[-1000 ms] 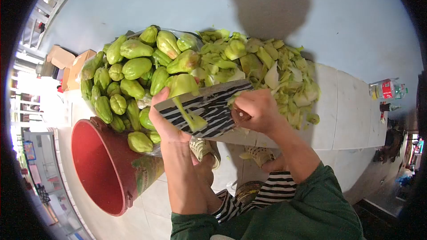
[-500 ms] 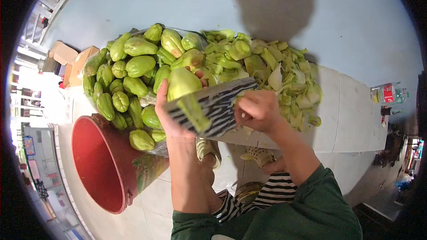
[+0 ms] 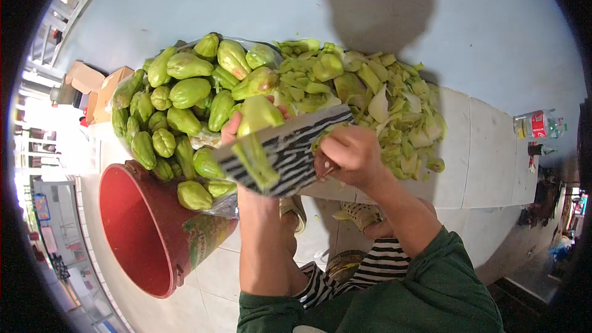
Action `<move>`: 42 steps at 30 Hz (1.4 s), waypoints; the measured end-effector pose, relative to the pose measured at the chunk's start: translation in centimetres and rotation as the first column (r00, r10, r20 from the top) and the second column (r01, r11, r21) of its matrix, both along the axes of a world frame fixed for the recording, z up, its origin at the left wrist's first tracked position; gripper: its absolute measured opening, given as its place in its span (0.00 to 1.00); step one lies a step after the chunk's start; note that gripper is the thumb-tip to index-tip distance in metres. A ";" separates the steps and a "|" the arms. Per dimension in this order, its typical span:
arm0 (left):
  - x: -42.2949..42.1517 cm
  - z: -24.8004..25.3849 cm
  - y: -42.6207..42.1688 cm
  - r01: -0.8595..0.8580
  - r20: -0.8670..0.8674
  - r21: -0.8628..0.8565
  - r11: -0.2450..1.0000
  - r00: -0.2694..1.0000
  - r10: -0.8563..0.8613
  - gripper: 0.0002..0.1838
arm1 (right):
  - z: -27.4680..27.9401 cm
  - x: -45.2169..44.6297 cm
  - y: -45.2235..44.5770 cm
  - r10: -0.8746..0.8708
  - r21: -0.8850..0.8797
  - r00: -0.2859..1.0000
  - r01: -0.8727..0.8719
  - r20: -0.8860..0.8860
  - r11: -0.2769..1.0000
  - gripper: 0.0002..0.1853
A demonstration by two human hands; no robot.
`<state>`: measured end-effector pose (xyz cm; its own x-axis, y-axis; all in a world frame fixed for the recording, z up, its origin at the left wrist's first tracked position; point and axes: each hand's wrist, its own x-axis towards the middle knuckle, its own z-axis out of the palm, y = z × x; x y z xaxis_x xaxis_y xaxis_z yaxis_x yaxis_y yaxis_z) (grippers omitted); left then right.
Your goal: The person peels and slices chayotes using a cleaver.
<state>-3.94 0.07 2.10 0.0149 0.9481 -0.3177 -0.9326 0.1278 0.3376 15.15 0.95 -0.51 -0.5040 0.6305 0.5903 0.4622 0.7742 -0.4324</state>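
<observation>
My left hand [image 3: 231, 129] is closed around a pale green, partly peeled chayote [image 3: 259, 115], and the blade hides much of its palm. In my right hand [image 3: 353, 155] is the handle of a wide-bladed cleaver [image 3: 296, 148]. The blade lies across the near side of the chayote; its shiny face mirrors stripes and a green patch. Whether the edge is inside the flesh I cannot tell. Beyond my left hand lies a heap of whole green chayotes [image 3: 190, 93] on clear plastic. A pile of cut peelings and slices [image 3: 394, 108] spreads beyond my right hand.
A large red bucket [image 3: 132, 234] lies tipped near my left side. An open cardboard box [image 3: 111, 95] stands at the far left. Plastic bottles [image 3: 539, 127] are at the right on the tiled ledge [image 3: 487, 148]. My feet in sandals [image 3: 361, 216] are below my hands.
The cleaver has shifted slightly left and down over the chayote, with my right hand following. My left hand has stayed around the chayote. The view has moved slightly.
</observation>
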 end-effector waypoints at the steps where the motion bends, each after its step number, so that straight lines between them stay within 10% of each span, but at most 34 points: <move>1: 0.3 0.5 0.1 -0.128 -0.102 -0.068 0.989 0.987 0.121 0.31 | -0.4 0.1 0.3 -0.027 -0.056 0.999 0.025 -0.023 0.998 0.16; 42: -1.4 0.5 -0.8 -0.011 -0.186 0.083 0.996 0.982 0.026 0.29 | 1.0 1.0 0.3 0.095 -0.256 0.995 -0.092 0.001 0.962 0.12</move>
